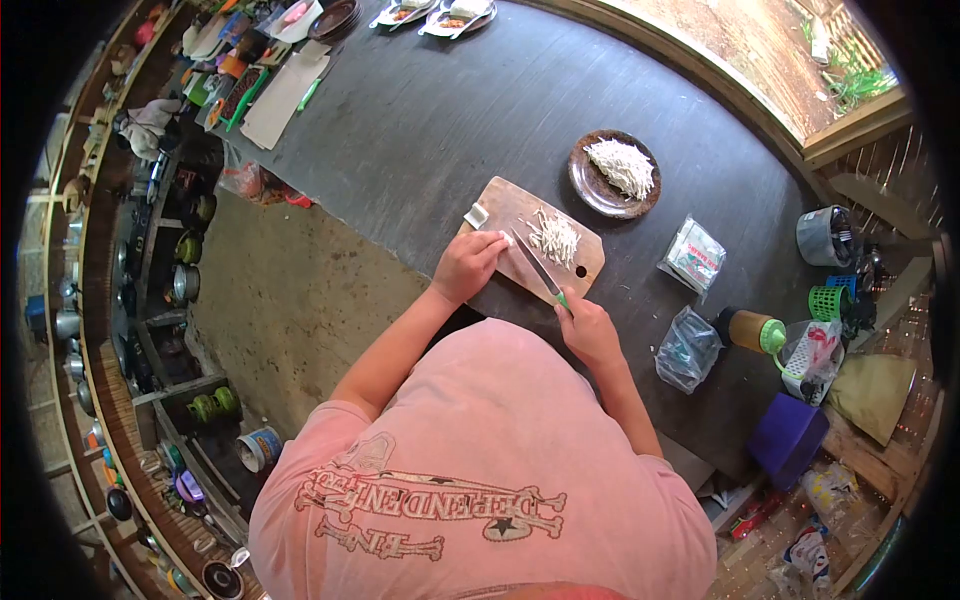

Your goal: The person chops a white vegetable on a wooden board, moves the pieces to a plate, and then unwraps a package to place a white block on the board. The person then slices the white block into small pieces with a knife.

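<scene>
To cut even strips, the left hand point(468, 270), its fingers bent together onto a white piece point(508, 240) on the cutting board point(512, 198), needs fingertips tucked clear of the knife point(538, 265); the right hand point(591, 332) closes round its handle; the mostly covered piece looks pale, near a loose shredded heap point(555, 241)

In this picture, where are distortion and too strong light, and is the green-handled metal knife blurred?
Head view: the far edge of the dark grey tabletop bows, inside a black rounded border; head view: the sandy brown ground outside looks washed out by daylight; head view: the green-handled metal knife shows no obvious motion blur.
</scene>
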A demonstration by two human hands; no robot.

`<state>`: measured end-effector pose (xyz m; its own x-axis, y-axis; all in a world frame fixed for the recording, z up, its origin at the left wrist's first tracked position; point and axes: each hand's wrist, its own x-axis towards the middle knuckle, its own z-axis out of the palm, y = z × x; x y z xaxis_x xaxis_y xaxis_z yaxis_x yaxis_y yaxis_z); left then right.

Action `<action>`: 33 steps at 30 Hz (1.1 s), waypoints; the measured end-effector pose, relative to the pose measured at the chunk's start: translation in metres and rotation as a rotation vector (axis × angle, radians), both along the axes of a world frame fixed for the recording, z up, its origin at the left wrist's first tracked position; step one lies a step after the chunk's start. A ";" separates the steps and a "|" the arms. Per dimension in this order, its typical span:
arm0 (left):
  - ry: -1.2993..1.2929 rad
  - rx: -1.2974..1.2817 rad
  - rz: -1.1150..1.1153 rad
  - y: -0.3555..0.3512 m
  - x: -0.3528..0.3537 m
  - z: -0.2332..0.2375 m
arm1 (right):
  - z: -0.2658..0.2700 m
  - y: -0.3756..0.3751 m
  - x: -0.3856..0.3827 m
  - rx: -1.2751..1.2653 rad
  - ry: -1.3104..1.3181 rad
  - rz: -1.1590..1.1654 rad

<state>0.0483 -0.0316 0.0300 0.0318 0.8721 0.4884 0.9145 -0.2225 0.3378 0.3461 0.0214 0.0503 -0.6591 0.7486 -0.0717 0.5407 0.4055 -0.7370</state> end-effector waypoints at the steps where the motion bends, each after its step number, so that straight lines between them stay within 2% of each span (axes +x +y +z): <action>1: -0.006 0.001 0.006 0.003 -0.001 0.002 | -0.002 0.000 0.000 0.012 0.034 -0.014; 4: -0.072 -0.079 -0.009 0.013 -0.009 0.008 | -0.004 0.004 0.000 0.031 0.052 -0.009; 6: -0.108 -0.269 -0.061 0.022 -0.018 0.009 | -0.004 0.008 0.002 0.034 0.050 -0.015; 10: -0.094 -0.322 -0.063 0.033 -0.021 0.016 | 0.003 0.016 0.007 0.032 0.086 -0.060; 16: 0.172 -0.340 -0.008 0.032 -0.018 0.012 | 0.000 0.017 0.013 0.016 0.120 -0.101; 22: -0.006 -0.444 0.036 0.029 -0.014 0.008 | -0.003 0.014 0.011 0.011 0.132 -0.080; 24: -0.270 -0.458 0.119 0.029 -0.005 0.016 | -0.004 0.014 0.010 0.013 0.126 -0.073; 25: -0.267 -0.459 0.119 0.028 -0.001 0.019 | -0.005 0.014 0.010 0.016 0.119 -0.064; 27: -0.418 -0.402 0.152 0.027 0.006 0.023 | -0.007 0.014 0.010 0.018 0.136 -0.065; 31: -0.380 -0.329 0.120 0.024 0.016 0.013 | -0.003 0.015 0.011 0.007 0.140 -0.069; 33: -0.271 -0.262 0.143 0.024 0.017 0.009 | -0.005 0.015 0.011 0.016 0.159 -0.070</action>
